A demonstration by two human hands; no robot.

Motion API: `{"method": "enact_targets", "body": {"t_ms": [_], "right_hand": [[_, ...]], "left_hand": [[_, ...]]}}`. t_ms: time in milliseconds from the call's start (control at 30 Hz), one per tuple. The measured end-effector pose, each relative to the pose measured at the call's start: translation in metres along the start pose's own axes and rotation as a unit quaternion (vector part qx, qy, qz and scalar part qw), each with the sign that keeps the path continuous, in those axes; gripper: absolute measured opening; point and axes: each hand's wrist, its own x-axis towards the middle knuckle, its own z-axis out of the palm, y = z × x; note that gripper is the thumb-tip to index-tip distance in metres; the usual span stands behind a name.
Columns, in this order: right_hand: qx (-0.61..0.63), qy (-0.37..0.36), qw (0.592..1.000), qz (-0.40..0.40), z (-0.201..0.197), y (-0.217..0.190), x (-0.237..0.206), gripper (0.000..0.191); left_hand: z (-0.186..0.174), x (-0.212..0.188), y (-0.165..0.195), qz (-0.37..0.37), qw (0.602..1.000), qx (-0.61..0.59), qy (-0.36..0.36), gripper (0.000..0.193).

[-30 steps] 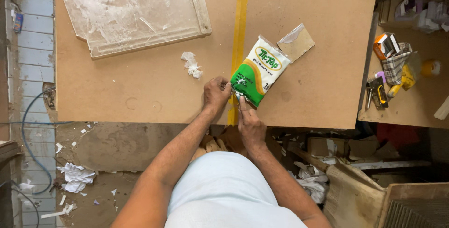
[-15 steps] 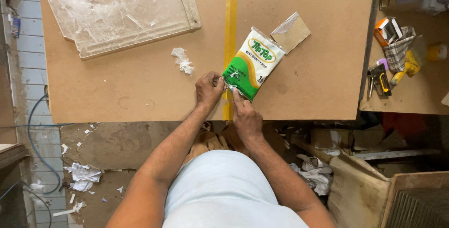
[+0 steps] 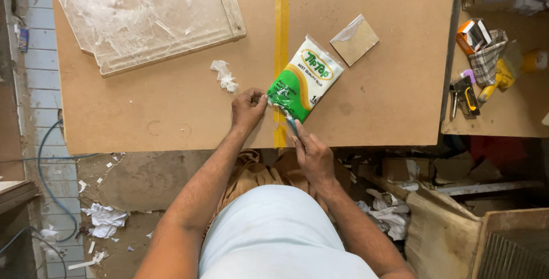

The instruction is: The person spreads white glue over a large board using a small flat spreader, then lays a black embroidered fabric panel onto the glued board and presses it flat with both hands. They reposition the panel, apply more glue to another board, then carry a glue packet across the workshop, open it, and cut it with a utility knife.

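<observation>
Glue pouch (image 3: pixel 306 79) lying on the board tabletop (image 3: pixel 171 113), across the tape strip (image 3: pixel 282 10). Left hand (image 3: pixel 247 109) at its near-left corner, right hand (image 3: pixel 311 156) just before it. Paper scrap (image 3: pixel 224 75) left, small square tile (image 3: pixel 354 39) behind-right, framed panel (image 3: pixel 148 16) far back-left.

We see bare worktop (image 3: pixel 143 107) left of our hands; the white scrap (image 3: pixel 224 75) and glass panel (image 3: pixel 148 16) block farther up.

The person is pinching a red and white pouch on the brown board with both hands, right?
Not quite: the pouch is green and white, not red and white. The head view shows it on the brown board, with the left hand and right hand at its lower end.
</observation>
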Motion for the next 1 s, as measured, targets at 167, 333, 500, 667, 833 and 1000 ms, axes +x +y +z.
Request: {"method": "enact_targets", "body": {"t_ms": [167,333,500,667,833,1000], "right_hand": [[0.009,0.001,1.0,0.019,0.006,-0.015,0.016,0.049],[-0.055,0.007,0.998,-0.019,0.033,-0.018,0.034,0.049],[-0.119,-0.047,0.992,-0.021,0.051,-0.007,0.044,0.053],[-0.157,-0.059,0.985,-0.027,0.06,0.0,0.032,0.059],[-0.149,-0.05,0.986,-0.05,0.059,0.003,0.004,0.064],[-0.12,-0.038,0.99,-0.06,0.059,0.007,0.001,0.066]], "left_hand": [[-0.004,-0.006,0.002,0.076,0.993,0.084,0.035,0.01],[-0.008,-0.006,0.0,0.084,0.991,0.093,0.039,0.01],[-0.004,-0.003,-0.004,0.116,0.987,0.104,0.045,0.009],[-0.003,-0.006,0.002,0.132,0.982,0.131,0.034,0.008],[-0.008,-0.01,0.01,0.035,0.998,0.04,-0.02,0.007],[-0.011,-0.013,0.0,0.117,0.993,0.015,-0.015,0.005]]}}
